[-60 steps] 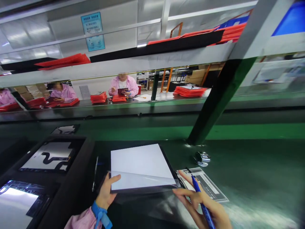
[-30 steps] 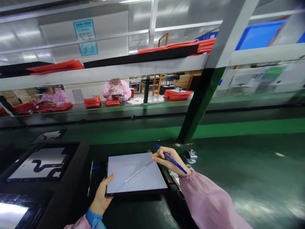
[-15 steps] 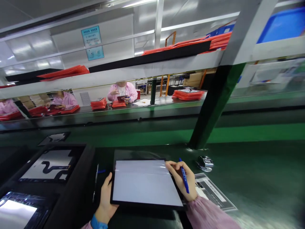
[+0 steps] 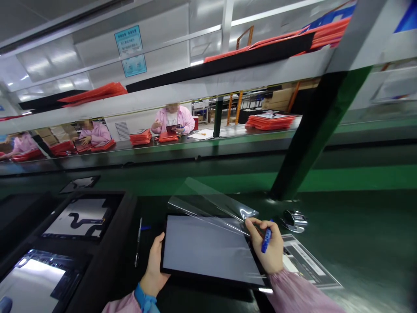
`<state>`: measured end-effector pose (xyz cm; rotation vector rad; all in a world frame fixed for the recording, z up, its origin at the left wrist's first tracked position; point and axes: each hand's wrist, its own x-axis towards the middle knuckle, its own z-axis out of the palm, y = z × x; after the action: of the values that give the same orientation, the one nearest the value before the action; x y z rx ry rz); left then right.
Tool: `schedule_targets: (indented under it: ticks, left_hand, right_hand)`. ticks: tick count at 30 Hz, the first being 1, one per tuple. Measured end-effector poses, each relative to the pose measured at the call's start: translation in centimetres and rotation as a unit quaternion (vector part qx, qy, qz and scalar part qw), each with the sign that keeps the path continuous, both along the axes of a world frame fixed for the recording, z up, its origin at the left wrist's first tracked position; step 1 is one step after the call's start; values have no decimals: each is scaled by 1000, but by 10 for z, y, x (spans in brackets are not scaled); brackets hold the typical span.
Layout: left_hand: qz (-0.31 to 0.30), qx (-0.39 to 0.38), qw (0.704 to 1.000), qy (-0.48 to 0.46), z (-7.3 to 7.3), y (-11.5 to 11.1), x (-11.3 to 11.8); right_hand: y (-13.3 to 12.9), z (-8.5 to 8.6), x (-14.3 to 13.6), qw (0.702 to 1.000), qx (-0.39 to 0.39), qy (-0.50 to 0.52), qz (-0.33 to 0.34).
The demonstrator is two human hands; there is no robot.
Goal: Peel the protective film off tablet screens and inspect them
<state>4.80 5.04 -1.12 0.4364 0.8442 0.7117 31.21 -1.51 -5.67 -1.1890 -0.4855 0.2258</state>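
Note:
My left hand grips the left edge of a flat display panel with a black border and a pale grey face, thumb at its side. A clear protective film rises off the panel's far side, curled and partly see-through. Pinched between the thumb and forefinger of my right hand is the film's right corner. The same hand also keeps a blue pen tucked among its fingers. How far the film still touches the panel is hard to make out.
On the left, a black foam tray holds several panels. A thin pen lies between tray and panel. To the right are a metal tape dispenser and a printed sheet. A green post stands behind; co-workers sit across.
My right hand has lifted the clear film's corner, so the film now stands up and folds above the panel. The panel has tilted slightly, and the whole view has shifted a little.

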Motion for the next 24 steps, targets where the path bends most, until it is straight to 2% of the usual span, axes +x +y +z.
schedule_targets:
  ticks: [5,8,11,13,15,17,20,22,24]
  left_hand:
    - [14,-7,1000,-2,-4,0,1]
    - [10,-1,1000,-29,-8,2,1]
    - [16,-5,999,-35,-12,3,0]
    - [28,-2,999,-31,-13,3,0]
    - [39,9,999,-22,-14,2,0]
    - [44,17,999,-16,-13,1,0]
    - [46,15,999,-19,-10,-2,0]
    - [38,9,999,-25,-8,-3,0]
    - [28,4,999,-33,-7,-4,0]
  right_hand:
    - [-4,4,-3,999,2,8,35]
    - [-7,9,-5,994,-3,13,106]
    - [-12,17,-3,985,29,47,163]
    - [-17,24,-1,990,34,29,132]
    - [-24,28,-1,994,-24,-73,77]
    - [-27,28,-7,964,-100,-243,38]
    - [-18,21,-30,866,-162,-473,11]
    - [-5,17,-53,813,-200,-547,7]
    - [7,16,-81,782,-226,-580,18]
